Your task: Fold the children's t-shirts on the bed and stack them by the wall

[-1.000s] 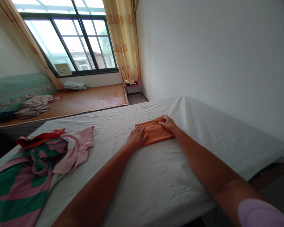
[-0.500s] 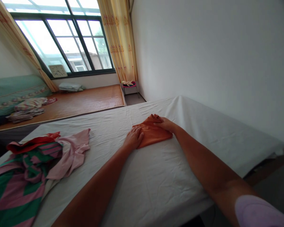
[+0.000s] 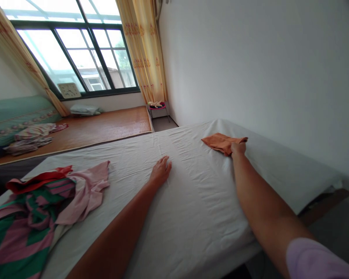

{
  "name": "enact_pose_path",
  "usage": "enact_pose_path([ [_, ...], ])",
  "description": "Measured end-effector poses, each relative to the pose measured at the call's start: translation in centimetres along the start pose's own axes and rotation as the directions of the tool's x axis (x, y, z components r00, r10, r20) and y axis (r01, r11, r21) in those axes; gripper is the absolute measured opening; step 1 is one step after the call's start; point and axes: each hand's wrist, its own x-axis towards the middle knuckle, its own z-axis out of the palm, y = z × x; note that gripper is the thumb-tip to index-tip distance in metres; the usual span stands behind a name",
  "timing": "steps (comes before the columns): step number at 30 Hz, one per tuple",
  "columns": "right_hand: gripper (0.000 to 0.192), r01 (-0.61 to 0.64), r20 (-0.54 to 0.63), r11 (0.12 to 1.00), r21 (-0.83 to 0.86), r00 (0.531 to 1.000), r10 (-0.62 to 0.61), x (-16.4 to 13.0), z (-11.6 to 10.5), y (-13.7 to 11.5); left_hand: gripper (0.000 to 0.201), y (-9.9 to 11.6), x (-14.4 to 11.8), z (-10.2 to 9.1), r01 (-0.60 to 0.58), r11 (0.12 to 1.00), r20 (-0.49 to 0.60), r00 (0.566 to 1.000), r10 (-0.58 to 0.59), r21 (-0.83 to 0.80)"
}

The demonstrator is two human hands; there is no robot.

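Nearest the camera, a heap of striped green-and-pink clothes (image 3: 23,224) with a pink garment (image 3: 87,190) lies at the left of the bed's white sheet (image 3: 192,217). Further up, the left hand (image 3: 160,171) rests flat and spread on the sheet, holding nothing, well apart from the cloth. Beyond it, the right hand (image 3: 238,148) is closed on the near edge of the folded orange cloth (image 3: 222,141), pinching one corner, with the rest of the cloth lying past the fingers toward the wall. Held by an edge only, that fold could well slump open or drag the sheet into wrinkles. Far off, a low platform (image 3: 104,126) and window (image 3: 75,50).
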Motion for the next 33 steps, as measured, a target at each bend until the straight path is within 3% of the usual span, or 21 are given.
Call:
enact_pose_path([
  [4,0.056,-0.161,-0.060,0.985,-0.061,0.986,0.157,-0.7,-0.8,-0.4,0.044,0.1,-0.1,-0.1,-0.028,0.998,0.036,0.999,0.026,0.058],
  [6,0.060,-0.112,-0.157,0.978,-0.176,0.984,0.084,-1.4,-1.0,-1.6,0.043,0.2,-0.1,-0.2,-0.038,0.995,0.050,0.998,0.034,0.093],
  [8,0.057,0.059,-0.138,0.947,-0.317,0.984,-0.108,-2.2,-1.0,-2.6,0.043,0.3,-0.2,-0.2,-0.047,0.991,0.066,0.997,0.039,0.125],
  [10,0.053,0.250,0.120,0.885,-0.393,0.968,-0.221,-2.8,-0.8,-3.2,0.044,0.4,-0.3,-0.3,-0.059,0.986,0.084,0.995,0.046,0.158],
  [12,0.061,0.350,0.453,0.834,-0.426,0.881,-0.138,-3.0,-0.5,-3.3,0.044,0.5,-0.5,-0.3,-0.076,0.979,0.104,0.993,0.057,0.189],
  [14,0.078,0.386,0.628,0.793,-0.471,0.778,-0.006,-2.8,-0.2,-2.9,0.044,0.6,-0.6,-0.4,-0.088,0.973,0.121,0.991,0.064,0.212],
  [15,0.082,0.400,0.649,0.772,-0.493,0.761,0.021,-2.6,-0.2,-2.6,0.044,0.6,-0.7,-0.4,-0.092,0.971,0.127,0.990,0.065,0.219],
  [17,0.080,0.434,0.633,0.742,-0.510,0.774,-0.017,-2.3,-0.5,-2.1,0.044,0.6,-0.8,-0.4,-0.099,0.969,0.131,0.989,0.070,0.226],
  [20,0.067,0.476,0.588,0.714,-0.513,0.801,-0.112,-2.1,-1.2,-2.0,0.044,0.6,-0.9,-0.3,-0.114,0.967,0.127,0.988,0.086,0.228],
  [23,0.051,0.465,0.558,0.702,-0.539,0.822,-0.116,-2.0,-1.8,-2.9,0.044,0.6,-0.9,-0.3,-0.127,0.966,0.127,0.987,0.100,0.227],
  [24,0.045,0.482,0.596,0.711,-0.513,0.796,-0.110,-2.0,-1.9,-3.3,0.044,0.5,-0.9,-0.3,-0.128,0.965,0.129,0.987,0.100,0.228],
  [27,0.033,0.566,0.760,0.739,-0.365,0.640,-0.114,-2.3,-1.6,-4.2,0.046,0.5,-1.0,-0.4,-0.136,0.963,0.141,0.984,0.105,0.234],
  [28,0.035,0.575,0.772,0.737,-0.356,0.625,-0.115,-2.5,-1.3,-4.4,0.046,0.5,-1.0,-0.4,-0.142,0.961,0.147,0.983,0.109,0.237],
  [31,0.039,0.612,0.715,0.678,-0.407,0.675,-0.181,-3.9,-0.1,-4.4,0.049,0.9,-1.3,-0.4,-0.175,0.955,0.192,0.973,0.130,0.241],
  [33,0.037,0.675,0.706,0.632,-0.380,0.653,-0.273,-4.9,0.6,-4.0,0.053,1.2,-1.6,-0.5,-0.195,0.951,0.247,0.960,0.135,0.238],
])
